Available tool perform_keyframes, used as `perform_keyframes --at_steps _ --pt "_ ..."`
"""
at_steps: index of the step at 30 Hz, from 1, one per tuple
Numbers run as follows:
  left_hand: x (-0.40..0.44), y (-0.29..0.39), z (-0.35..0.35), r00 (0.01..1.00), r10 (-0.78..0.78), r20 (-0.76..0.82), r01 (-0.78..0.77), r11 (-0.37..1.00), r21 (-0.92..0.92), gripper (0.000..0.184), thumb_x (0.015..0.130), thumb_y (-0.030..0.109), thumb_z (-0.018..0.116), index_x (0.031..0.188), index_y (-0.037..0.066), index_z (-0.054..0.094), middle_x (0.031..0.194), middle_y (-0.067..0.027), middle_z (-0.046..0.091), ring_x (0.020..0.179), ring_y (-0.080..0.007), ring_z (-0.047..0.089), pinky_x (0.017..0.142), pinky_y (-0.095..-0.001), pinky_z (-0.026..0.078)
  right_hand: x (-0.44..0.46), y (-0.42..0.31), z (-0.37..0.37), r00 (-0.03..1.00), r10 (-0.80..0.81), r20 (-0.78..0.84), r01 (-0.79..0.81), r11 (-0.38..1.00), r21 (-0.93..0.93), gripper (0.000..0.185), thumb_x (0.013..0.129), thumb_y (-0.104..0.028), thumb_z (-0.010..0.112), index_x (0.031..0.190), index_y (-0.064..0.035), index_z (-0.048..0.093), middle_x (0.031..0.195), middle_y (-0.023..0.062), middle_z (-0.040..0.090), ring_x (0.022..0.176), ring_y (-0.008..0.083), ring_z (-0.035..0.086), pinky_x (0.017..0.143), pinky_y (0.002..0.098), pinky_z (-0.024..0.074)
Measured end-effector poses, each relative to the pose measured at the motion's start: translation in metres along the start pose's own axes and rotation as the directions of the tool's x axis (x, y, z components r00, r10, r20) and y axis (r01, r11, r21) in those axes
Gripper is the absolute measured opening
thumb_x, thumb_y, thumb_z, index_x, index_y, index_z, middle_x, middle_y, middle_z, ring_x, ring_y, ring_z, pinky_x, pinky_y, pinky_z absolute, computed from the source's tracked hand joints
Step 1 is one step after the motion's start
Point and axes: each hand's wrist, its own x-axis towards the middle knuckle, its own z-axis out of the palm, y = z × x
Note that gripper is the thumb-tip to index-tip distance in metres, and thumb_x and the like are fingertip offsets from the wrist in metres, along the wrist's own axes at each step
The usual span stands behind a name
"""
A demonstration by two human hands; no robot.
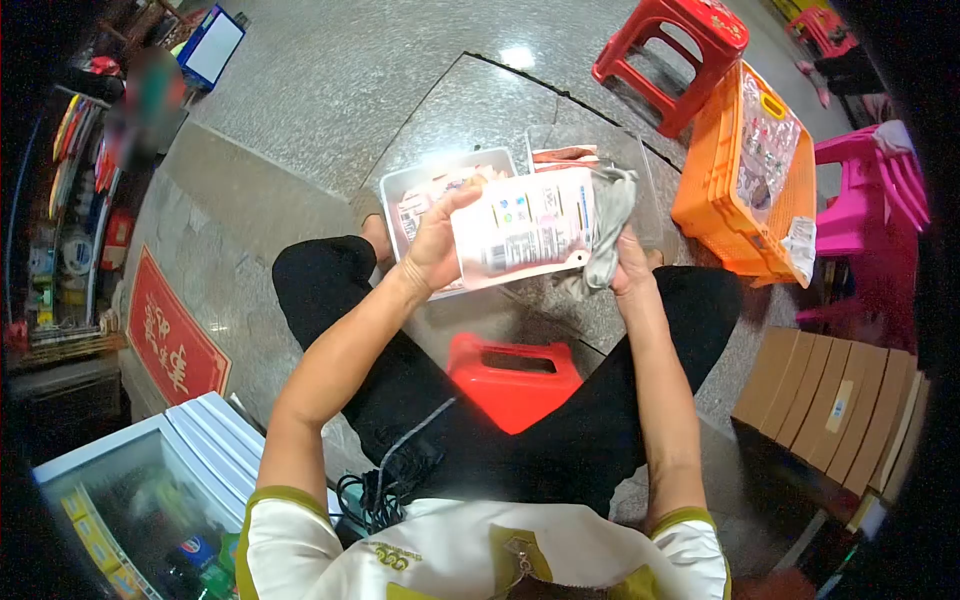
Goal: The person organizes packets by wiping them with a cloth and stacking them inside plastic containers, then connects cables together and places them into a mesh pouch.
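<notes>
Speckled stone floor (330, 90) fills the upper middle of the frame, kinda shop-looking, with a red stool (672, 55) upper right. The white printed pack (520, 225) is mid-frame, over two containers; left grip (437, 245) has its left end pinched, thumb on top. Right grip (632, 262) is closed around a floppy grey bundle (610, 225) against the other end. I'd guess the pack's light, flattish, a bit slick and bendy, so hold it by the edges; the bundle looks soft, best grabbed round the middle. White tub (448, 165) on the left has printed packets in it, clear box (650, 190) beside it has something red and white. Orange crate (705, 180), right side, holds plastic-wrapped stuff, can't tell what.
</notes>
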Motion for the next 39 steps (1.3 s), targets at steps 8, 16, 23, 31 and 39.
perform_keyframes --at_steps 8,16,23,31,39 --pt "0.016 0.005 -0.017 0.985 -0.017 -0.169 0.011 0.999 -0.037 0.027 0.089 0.022 0.054 0.111 0.007 0.055 0.114 -0.0111 0.062 0.107 -0.028 0.061 0.096 -0.0447 0.048 -0.006 -0.028 0.044 0.995 -0.016 -0.101 -0.032 0.89 -0.454 0.051 0.079 -0.012 0.076 0.124 -0.0047 0.053 0.111 0.0093 0.065 0.098 0.0193 0.066 0.084 0.0353 0.0566" --pt "0.023 -0.002 -0.007 0.985 0.081 -0.155 -0.046 0.974 0.22 0.008 0.091 0.018 0.058 0.09 0.011 0.054 0.09 0.003 0.055 0.092 -0.0114 0.057 0.088 -0.0309 0.048 0.007 -0.01 0.043 0.968 -0.2 -0.153 0.079 0.817 -0.571 0.039 0.085 -0.011 0.071 0.12 -0.0008 0.057 0.111 0.0057 0.064 0.098 0.0148 0.062 0.082 0.0298 0.0537" --pt "0.038 -0.003 0.0 0.936 0.253 -0.245 -0.014 0.723 0.691 0.02 0.089 0.019 0.064 0.105 0.008 0.058 0.103 -0.0007 0.059 0.092 -0.0097 0.056 0.082 -0.0275 0.046 0.01 -0.019 0.045 0.907 -0.368 -0.207 0.196 0.801 -0.565 0.028 0.091 -0.013 0.064 0.117 -0.0023 0.06 0.112 0.0037 0.064 0.101 0.0126 0.059 0.085 0.028 0.0487" --pt "0.035 -0.027 0.013 0.993 0.095 -0.072 -0.018 0.717 0.697 0.051 0.095 0.04 0.056 0.136 0.011 0.046 0.129 -0.0088 0.05 0.115 -0.0206 0.05 0.096 -0.036 0.044 0.015 0.002 0.03 0.872 -0.486 -0.062 0.227 0.512 -0.828 0.024 0.09 -0.007 0.061 0.113 -0.0007 0.062 0.102 0.002 0.067 0.094 0.0101 0.059 0.084 0.0262 0.0473" --pt "0.038 -0.029 0.037 0.989 -0.077 -0.127 0.113 0.943 0.313 0.064 0.092 0.058 0.049 0.138 0.014 0.042 0.135 -0.0082 0.048 0.123 -0.0233 0.046 0.101 -0.0464 0.038 0.01 0.018 0.049 0.975 -0.222 -0.003 0.132 0.588 -0.798 0.031 0.089 -0.011 0.062 0.119 -0.0013 0.061 0.109 0.0017 0.065 0.095 0.0098 0.06 0.083 0.0261 0.049"
